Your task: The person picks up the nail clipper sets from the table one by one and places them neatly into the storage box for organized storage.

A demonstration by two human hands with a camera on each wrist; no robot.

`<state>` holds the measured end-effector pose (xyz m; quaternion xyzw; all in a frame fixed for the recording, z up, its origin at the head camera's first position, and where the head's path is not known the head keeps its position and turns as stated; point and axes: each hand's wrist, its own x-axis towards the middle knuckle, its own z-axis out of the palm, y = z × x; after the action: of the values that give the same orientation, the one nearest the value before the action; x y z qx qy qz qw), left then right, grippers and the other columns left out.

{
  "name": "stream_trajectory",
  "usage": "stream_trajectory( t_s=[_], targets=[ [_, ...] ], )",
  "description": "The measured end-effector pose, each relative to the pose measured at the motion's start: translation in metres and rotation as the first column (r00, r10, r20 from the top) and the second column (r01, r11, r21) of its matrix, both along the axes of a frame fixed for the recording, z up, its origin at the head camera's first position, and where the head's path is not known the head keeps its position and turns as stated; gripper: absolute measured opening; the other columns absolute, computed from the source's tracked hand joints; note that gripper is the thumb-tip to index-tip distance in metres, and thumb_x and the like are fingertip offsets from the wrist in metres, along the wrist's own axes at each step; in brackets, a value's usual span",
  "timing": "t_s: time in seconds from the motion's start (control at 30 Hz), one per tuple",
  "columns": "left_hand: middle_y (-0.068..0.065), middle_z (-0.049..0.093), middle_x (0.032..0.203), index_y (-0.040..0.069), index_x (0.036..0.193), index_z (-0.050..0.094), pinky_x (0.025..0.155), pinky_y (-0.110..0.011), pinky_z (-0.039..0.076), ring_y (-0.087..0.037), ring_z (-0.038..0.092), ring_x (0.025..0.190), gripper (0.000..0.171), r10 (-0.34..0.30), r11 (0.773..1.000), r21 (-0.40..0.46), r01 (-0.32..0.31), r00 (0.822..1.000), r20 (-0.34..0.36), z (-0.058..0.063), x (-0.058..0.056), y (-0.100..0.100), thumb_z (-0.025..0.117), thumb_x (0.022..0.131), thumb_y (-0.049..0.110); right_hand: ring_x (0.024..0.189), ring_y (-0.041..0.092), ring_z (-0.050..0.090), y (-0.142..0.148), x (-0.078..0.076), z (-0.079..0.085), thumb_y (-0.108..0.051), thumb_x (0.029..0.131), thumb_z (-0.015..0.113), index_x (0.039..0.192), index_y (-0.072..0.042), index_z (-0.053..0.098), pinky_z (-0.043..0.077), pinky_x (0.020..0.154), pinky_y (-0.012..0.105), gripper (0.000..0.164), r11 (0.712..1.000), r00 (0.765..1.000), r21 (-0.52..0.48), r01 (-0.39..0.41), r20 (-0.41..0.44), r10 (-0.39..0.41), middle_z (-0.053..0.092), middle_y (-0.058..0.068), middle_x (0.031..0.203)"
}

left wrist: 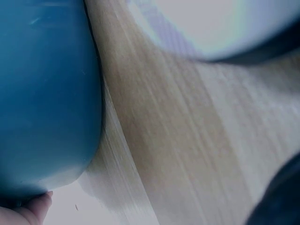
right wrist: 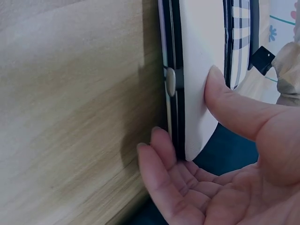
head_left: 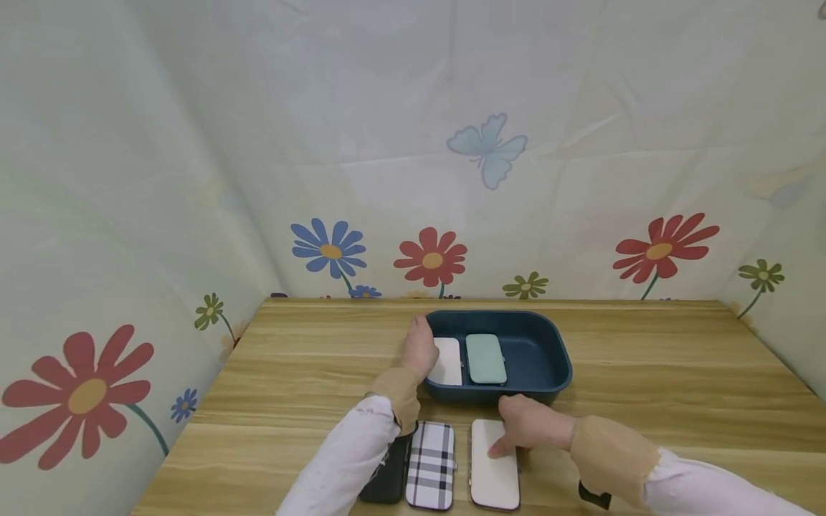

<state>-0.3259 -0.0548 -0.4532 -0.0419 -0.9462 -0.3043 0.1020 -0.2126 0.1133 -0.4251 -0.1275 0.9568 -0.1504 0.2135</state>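
Sleeves closest: left sleeve point(head_left: 342, 459) runs over black case point(head_left: 386, 476) and blocks part of it; right sleeve point(head_left: 710, 487) comes in from lower right. Tan cuffs point(head_left: 611, 459) on both wrists, dark strap bits under them.

Front row on table point(head_left: 652, 401), left to right: black case, plaid case point(head_left: 430, 466), cream case point(head_left: 492, 476). Black and plaid nearly side by side, gap between plaid and cream. Metal clasp point(right wrist: 171, 82) on cream's edge.

Right hand point(head_left: 532, 421) pinches cream near its tray-side end: thumb on the face, fingers bent under the edge. Can't tell if cream is off the table. Hand also hides a bit of tray's front wall.

Tray point(head_left: 535, 358), dark blue, sits behind the row. Inside: white case point(head_left: 449, 362) at left, mint case point(head_left: 487, 358) beside it, slightly tilted. Left hand point(head_left: 421, 349) on tray's left end, covering rim and white's edge; can't tell how its fingers close.

Behind: flower-print backdrop point(head_left: 387, 158), blue butterfly point(head_left: 492, 150) above tray.
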Motion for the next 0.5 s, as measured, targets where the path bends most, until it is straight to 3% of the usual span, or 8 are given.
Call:
stream_trajectory(
  t_s=[0.5],
  targets=[
    [-0.025,0.046,0.116,-0.012,0.119,0.038,0.086,-0.033,0.042,-0.029,0.052,0.102,0.047,0.007,1.000,0.004,-0.007,1.000,0.014,-0.0013,-0.0014,0.0012,0.059,0.077,-0.011,0.069,0.020,0.050,-0.0032,0.0058,0.0020,-0.031,0.060,0.084,0.100,0.009,0.051,0.046,0.064,0.038,0.066,1.000,0.995,-0.017,-0.007,-0.104,0.005,0.054,0.010,0.078]
  ],
)
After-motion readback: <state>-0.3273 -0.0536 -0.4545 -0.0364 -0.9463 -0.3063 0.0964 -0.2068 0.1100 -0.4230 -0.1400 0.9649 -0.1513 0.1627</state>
